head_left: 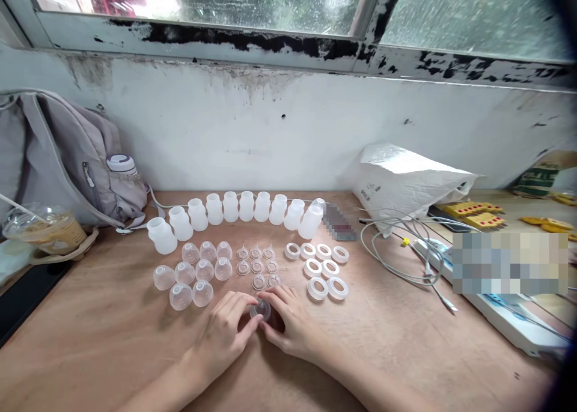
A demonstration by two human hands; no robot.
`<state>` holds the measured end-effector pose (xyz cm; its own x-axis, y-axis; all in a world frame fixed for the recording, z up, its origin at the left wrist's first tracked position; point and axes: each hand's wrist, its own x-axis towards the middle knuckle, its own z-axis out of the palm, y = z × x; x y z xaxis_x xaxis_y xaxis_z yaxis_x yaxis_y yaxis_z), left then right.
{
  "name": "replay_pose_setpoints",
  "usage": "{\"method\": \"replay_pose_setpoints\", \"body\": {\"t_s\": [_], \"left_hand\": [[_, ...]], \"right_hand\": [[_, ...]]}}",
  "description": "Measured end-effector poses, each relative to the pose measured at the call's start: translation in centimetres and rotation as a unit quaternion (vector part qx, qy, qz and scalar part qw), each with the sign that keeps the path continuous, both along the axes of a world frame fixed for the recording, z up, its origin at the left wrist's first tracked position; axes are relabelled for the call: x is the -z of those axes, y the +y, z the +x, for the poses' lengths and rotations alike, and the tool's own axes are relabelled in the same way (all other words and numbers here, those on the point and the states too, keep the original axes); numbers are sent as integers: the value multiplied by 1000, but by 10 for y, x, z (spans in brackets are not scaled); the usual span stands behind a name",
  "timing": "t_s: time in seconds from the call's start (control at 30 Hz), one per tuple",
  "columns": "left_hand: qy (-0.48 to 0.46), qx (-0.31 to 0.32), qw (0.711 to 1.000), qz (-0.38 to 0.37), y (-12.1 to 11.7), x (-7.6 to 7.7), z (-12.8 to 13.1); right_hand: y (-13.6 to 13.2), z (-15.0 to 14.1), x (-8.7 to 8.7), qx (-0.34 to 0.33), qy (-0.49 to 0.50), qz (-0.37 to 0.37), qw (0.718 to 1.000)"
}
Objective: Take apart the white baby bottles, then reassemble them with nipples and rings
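Observation:
My left hand (232, 322) and my right hand (288, 321) meet near the table's front, fingers curled round a see-through baby bottle nipple (260, 310). Fingers cover its sides, so I cannot tell whether a ring is on it. Just beyond lie several similar nipples (256, 267) in rows. Left of them, domed see-through bottle caps (204, 270) stand grouped. Translucent white collar rings (317, 288) lie to the right. Behind everything, frosted baby bottles (246, 206) form an arc. The rightmost bottle (311, 220) has a see-through top on it.
A grey backpack (67, 154) and a cup of iced drink (54, 229) are at the left. To the right are a white bag (406, 178), a coiled white cable (387, 250), a white power strip (518, 325) and yellow items (478, 214). A wall with a window closes the back.

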<state>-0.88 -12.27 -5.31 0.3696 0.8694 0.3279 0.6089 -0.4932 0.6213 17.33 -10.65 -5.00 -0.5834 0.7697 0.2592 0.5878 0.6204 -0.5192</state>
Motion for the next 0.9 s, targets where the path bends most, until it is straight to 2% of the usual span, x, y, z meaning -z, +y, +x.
{"method": "replay_pose_setpoints", "body": {"t_s": [0.17,0.3,0.37,0.47,0.53,0.6,0.67,0.8,0.9], "left_hand": [[-6,-16,1000,-23,6,-5,10],[-126,-39,980,-148,9,-14,11],[-221,-45,949,-219,10,-14,10],[-335,-23,883,-328,10,-10,8],[-372,-17,843,-388,10,-8,6],[-396,-34,822,-407,8,-6,5],[-402,-42,824,-397,6,-6,4],[-344,-4,869,-355,2,-6,5],[-318,-3,888,-334,-1,-5,8]], "right_hand": [[0,2,2,3,18,6,1000],[-1,6,-1,-1,89,-19,996],[-2,6,-4,-17,129,-33,991],[-5,2,-8,-16,177,-73,981],[-6,-3,-7,27,211,-128,969],[-7,-7,-5,77,240,-183,950],[-5,-10,-3,110,256,-214,936],[-2,-12,1,129,272,-249,920],[-3,-12,4,130,281,-269,912]]}}
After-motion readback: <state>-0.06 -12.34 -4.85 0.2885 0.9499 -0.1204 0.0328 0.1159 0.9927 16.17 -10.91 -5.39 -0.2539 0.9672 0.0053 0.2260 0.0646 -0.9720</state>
